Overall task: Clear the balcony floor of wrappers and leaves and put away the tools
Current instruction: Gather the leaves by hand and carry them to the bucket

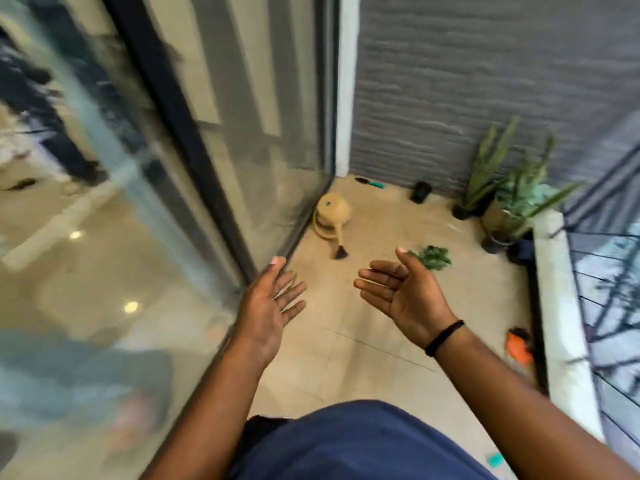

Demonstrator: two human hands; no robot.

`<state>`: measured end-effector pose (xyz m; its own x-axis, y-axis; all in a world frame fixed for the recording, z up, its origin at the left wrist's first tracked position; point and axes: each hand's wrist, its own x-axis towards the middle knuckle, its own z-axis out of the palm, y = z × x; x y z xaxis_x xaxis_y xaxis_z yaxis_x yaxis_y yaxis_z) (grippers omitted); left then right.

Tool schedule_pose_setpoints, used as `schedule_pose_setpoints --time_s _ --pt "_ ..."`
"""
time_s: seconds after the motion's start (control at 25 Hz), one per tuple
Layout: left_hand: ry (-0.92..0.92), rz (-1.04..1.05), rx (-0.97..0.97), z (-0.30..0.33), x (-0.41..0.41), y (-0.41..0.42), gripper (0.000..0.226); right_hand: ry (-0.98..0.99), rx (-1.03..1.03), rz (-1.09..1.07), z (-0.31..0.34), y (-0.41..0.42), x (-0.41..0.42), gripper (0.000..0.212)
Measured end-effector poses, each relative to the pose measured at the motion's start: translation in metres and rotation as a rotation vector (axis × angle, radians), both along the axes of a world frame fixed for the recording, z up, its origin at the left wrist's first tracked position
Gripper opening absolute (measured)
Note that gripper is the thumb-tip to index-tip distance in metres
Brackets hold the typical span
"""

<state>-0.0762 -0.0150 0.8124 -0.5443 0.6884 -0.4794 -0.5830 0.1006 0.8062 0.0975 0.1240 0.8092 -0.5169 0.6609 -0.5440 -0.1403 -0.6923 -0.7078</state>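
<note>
My left hand (pixel 268 308) and my right hand (pixel 403 292) are held out in front of me, palms facing each other, fingers straight, holding nothing. Beyond the right hand a clump of green leaves (pixel 432 258) lies on the beige tiled floor (pixel 363 341). A yellow watering can (pixel 331 218) lies tipped on its side by the glass door, its dark spout end pointing toward me. A green-handled hand tool (pixel 370 182) lies at the far wall, near a small black pot (pixel 420 192). An orange wrapper (pixel 518 344) lies by the right ledge. A teal scrap (pixel 496 460) shows near my body.
A glass sliding door (pixel 214 140) runs along the left. A grey textured wall (pixel 485 81) closes the far end. Potted plants (pixel 509 199) stand in the far right corner. A white ledge (pixel 561 306) with a railing borders the right side.
</note>
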Motion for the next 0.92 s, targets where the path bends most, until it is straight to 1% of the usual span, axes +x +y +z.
schedule_pose_setpoints --time_s 0.16,0.28,0.36,0.44,0.48,0.6,0.72,0.76,0.84,0.88,0.92 --pt "0.072 -0.315 -0.033 -0.018 0.034 0.076 0.06 0.002 -0.054 -0.235 -0.021 0.06 0.051 0.043" --pt "0.097 -0.495 -0.079 -0.04 0.041 0.132 0.059 0.002 -0.12 -0.374 -0.04 0.095 0.076 0.042" --pt "0.089 -0.608 -0.096 -0.056 0.035 0.175 0.064 0.013 -0.164 -0.437 -0.052 0.121 0.088 0.043" --pt "0.056 -0.668 -0.102 -0.067 0.026 0.224 0.072 0.042 -0.177 -0.49 -0.058 0.152 0.094 0.046" --pt "0.057 -0.684 -0.093 -0.072 0.022 0.253 0.072 0.04 -0.176 -0.507 -0.061 0.173 0.093 0.047" --pt "0.095 -0.721 -0.098 -0.077 0.012 0.34 0.065 -0.008 -0.187 -0.569 -0.066 0.24 0.083 0.048" --pt "0.124 -0.769 -0.097 -0.092 0.009 0.423 0.051 -0.051 -0.164 -0.519 -0.071 0.308 0.071 0.045" --pt "0.139 -0.793 -0.105 -0.099 0.011 0.453 0.055 -0.064 -0.151 -0.502 -0.072 0.333 0.068 0.043" --pt "0.166 -0.798 -0.14 -0.105 0.025 0.506 0.07 -0.079 -0.15 -0.494 -0.07 0.379 0.067 0.041" --pt "0.182 -0.795 -0.141 -0.11 0.038 0.533 0.073 -0.07 -0.15 -0.514 -0.073 0.404 0.072 0.041" --pt "0.198 -0.797 -0.137 -0.118 0.053 0.562 0.07 -0.072 -0.151 -0.54 -0.081 0.431 0.079 0.042"
